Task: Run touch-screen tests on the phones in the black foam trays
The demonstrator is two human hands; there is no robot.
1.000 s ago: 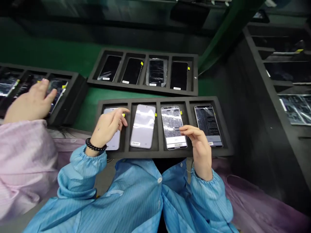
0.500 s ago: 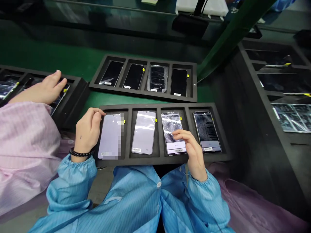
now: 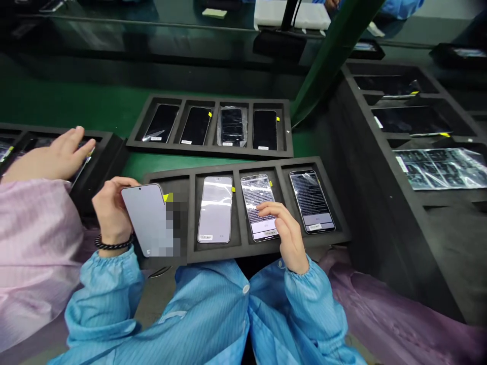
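My left hand (image 3: 112, 210) is closed on the left side of a phone (image 3: 144, 218) with a pale lit screen. That phone is raised and tilted over the left compartment of a black foam tray (image 3: 224, 252); the fingers behind it are hidden. In the tray, a second phone (image 3: 215, 213) shows a pale screen. My right hand (image 3: 291, 241) has its fingers stretched over a third phone (image 3: 253, 195) showing lines of text; whether the fingertips touch the glass I cannot tell. On the right lies a fourth phone (image 3: 312, 200) with a dark text screen.
Behind is another foam tray (image 3: 209, 151) of dark-screened phones. A co-worker's hand (image 3: 57, 154) is over a tray (image 3: 110, 152) on the left. Stacked trays (image 3: 384, 157) hold more phones on the right, beside a slanted green post (image 3: 327, 56).
My left hand has lifted the leftmost phone out of its compartment and tilted it, moving slightly left. My right hand stays over the third phone. The whole view has shifted a little.
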